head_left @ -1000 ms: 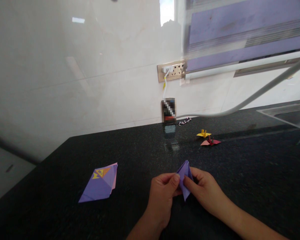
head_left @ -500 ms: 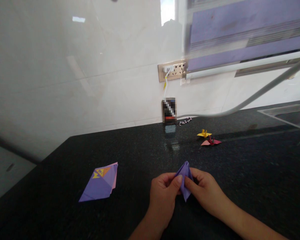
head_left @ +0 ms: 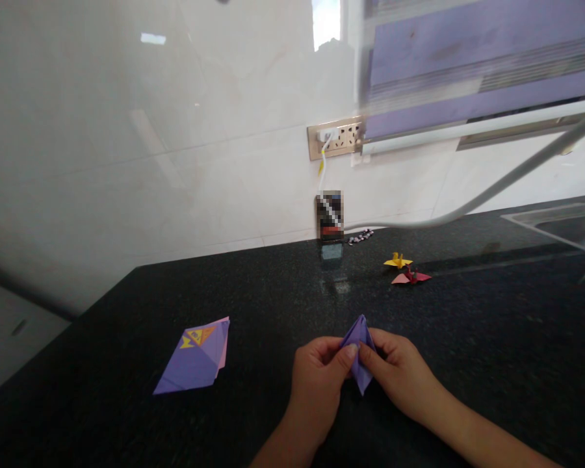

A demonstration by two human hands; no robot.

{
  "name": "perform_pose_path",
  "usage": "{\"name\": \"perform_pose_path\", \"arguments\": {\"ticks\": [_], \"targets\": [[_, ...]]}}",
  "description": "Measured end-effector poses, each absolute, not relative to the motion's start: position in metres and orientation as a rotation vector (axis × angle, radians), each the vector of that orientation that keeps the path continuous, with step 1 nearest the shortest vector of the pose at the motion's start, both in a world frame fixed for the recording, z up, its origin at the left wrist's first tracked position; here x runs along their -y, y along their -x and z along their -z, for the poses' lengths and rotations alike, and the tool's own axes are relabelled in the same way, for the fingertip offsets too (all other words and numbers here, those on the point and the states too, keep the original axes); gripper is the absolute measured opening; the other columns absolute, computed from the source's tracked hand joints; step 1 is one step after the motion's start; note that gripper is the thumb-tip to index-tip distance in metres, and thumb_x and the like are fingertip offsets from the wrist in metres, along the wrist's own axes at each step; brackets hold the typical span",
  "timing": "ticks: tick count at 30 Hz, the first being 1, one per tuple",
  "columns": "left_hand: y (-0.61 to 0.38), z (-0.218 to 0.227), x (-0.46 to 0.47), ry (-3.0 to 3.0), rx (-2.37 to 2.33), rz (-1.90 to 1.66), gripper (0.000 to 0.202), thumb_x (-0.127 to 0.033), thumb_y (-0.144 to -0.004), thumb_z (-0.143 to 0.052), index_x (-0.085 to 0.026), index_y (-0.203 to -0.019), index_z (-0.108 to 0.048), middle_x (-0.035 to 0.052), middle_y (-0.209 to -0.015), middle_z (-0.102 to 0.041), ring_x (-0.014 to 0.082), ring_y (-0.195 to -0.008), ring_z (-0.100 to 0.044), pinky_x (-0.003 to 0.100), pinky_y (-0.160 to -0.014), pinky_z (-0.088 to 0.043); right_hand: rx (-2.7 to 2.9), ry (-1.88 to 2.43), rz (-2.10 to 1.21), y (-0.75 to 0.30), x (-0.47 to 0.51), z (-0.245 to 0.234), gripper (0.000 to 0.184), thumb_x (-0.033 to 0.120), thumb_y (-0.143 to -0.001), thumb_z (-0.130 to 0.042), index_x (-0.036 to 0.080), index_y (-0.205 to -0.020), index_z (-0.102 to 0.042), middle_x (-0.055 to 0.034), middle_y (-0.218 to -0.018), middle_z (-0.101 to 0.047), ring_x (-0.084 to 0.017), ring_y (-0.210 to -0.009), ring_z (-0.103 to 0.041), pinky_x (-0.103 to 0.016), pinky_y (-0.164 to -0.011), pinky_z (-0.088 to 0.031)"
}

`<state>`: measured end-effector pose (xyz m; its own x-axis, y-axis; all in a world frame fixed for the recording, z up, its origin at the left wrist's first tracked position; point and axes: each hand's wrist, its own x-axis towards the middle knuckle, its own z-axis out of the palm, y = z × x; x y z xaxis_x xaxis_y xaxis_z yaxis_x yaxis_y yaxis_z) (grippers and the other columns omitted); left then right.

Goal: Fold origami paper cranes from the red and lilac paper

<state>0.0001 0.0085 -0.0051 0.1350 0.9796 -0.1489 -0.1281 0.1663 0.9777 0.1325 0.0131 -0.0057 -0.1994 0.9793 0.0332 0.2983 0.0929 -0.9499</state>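
Observation:
Between my two hands is a piece of purple origami paper [head_left: 362, 377], folded into a narrow diamond with its points up and down. My left hand [head_left: 320, 374] pinches its left side, thumb on the front face. On the right side, my right hand [head_left: 398, 364] grips it the same way, the two thumbs almost touching at the middle. The fingers behind the paper are partly hidden. Beyond my hands, a yellow paper crane [head_left: 398, 261] and a red and pink paper crane [head_left: 411, 277] stand close together on the dark countertop [head_left: 273, 292].
Folded purple and pink paper sheets [head_left: 195, 361] with a yellow and orange patch lie to the left. A phone-like device [head_left: 330, 218], blurred out, leans against the wall, its white cable running to a wall socket [head_left: 335, 138]. A grey hose [head_left: 492, 185] crosses the right side near a sink edge [head_left: 546, 231].
Almost nothing differs. The purple paper has shifted very slightly between my fingers, and both hands keep their pinch in the same place.

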Motion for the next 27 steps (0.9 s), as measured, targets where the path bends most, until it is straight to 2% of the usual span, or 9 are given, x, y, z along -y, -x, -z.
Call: {"name": "perform_pose_path", "arguments": {"ticks": [5,9,13,17,23,27], "targets": [[-0.0011,0.0051,-0.0089,-1.023,-1.13,-1.079,0.021,-0.031,-0.067,-0.061,-0.011,-0.073,-0.065,0.0038,-0.06,-0.062,0.0136,-0.055,-0.054,0.025,-0.054,-0.043,1.605,1.286,-1.152,-0.1315,-0.0131,0.0076,0.024,0.031,-0.079,-0.046,0.016,-0.065,-0.057,-0.0003,-0.06,-0.056,-0.012,-0.054,-0.049,-0.021,-0.049,-0.039],[-0.0009,0.0042,-0.0087,-1.022,-1.104,-1.092,0.024,-0.033,-0.07,-0.059,-0.011,-0.075,-0.065,0.0043,-0.062,-0.062,0.014,-0.058,-0.055,0.025,-0.056,-0.044,1.533,1.253,-1.216,-0.1312,-0.0151,0.0071,0.025,0.035,-0.078,-0.049,0.015,-0.065,-0.057,-0.0001,-0.06,-0.056,-0.012,-0.054,-0.049,-0.022,-0.05,-0.039],[0.0002,0.0015,-0.0095,-0.967,-1.033,-1.093,0.03,-0.036,-0.075,-0.053,-0.01,-0.084,-0.064,0.0083,-0.073,-0.063,0.0167,-0.067,-0.058,0.028,-0.062,-0.046,1.289,1.218,-1.416,-0.1312,-0.0187,0.0042,0.026,0.041,-0.076,-0.05,0.015,-0.072,-0.055,0.0026,-0.055,-0.051,-0.008,-0.043,-0.043,-0.018,-0.04,-0.033],[0.0002,-0.0002,-0.0103,-0.968,-1.023,-1.075,0.028,-0.03,-0.07,-0.061,-0.011,-0.089,-0.063,0.0092,-0.081,-0.065,0.0171,-0.072,-0.059,0.027,-0.063,-0.045,1.186,1.173,-1.513,-0.132,-0.0204,0.0058,0.028,0.044,-0.076,-0.049,0.016,-0.074,-0.05,0.0043,-0.053,-0.048,-0.005,-0.038,-0.036,-0.016,-0.035,-0.028],[-0.0012,-0.001,-0.0106,-0.929,-1.078,-1.085,0.023,-0.027,-0.063,-0.066,-0.012,-0.08,-0.063,0.0067,-0.074,-0.065,0.0151,-0.066,-0.058,0.024,-0.058,-0.044,1.192,1.138,-1.612,-0.1343,-0.0204,0.011,0.029,0.044,-0.075,-0.051,0.015,-0.073,-0.051,0.0053,-0.05,-0.048,-0.004,-0.036,-0.035,-0.015,-0.035,-0.028],[-0.0008,-0.0016,-0.0111,-0.922,-1.092,-1.098,0.023,-0.024,-0.064,-0.065,-0.013,-0.084,-0.063,0.0066,-0.078,-0.066,0.0147,-0.067,-0.058,0.024,-0.058,-0.044,1.208,1.109,-1.689,-0.1357,-0.022,0.0105,0.029,0.044,-0.075,-0.052,0.015,-0.071,-0.051,0.0072,-0.044,-0.044,-0.003,-0.034,-0.033,-0.014,-0.034,-0.027]]}}
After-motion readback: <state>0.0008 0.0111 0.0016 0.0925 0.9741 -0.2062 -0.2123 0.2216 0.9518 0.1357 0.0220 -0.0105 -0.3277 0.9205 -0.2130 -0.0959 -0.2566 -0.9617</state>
